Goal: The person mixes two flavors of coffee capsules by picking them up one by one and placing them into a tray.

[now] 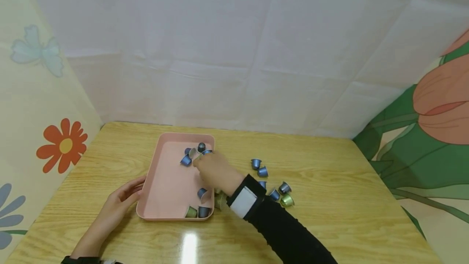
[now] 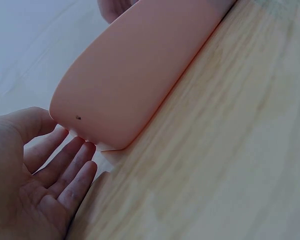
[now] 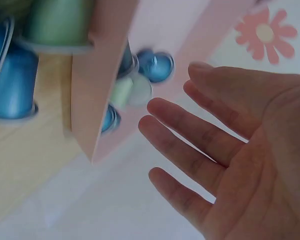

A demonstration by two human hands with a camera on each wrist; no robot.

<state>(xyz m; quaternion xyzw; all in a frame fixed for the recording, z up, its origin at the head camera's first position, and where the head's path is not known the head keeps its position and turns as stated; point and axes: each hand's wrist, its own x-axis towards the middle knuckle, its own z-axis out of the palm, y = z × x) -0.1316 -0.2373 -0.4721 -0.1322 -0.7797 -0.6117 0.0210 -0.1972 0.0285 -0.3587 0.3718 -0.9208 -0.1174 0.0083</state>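
Left of centre, right hand, fingers apart, hovers over the pink rectangular tray; left hand, fingers loose, touches it!

Glare streaks the table; both wrist views look hazy.

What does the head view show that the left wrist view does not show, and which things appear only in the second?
Only the head view: blue, green and dark capsules, some in the pink tray, others on the table; also the red painted flower and the black right sleeve.

Only the left wrist view: a small dark mark on the tray's outer wall, and the palm of the left hand.

Both: the tray, the table, the left hand and the right hand.
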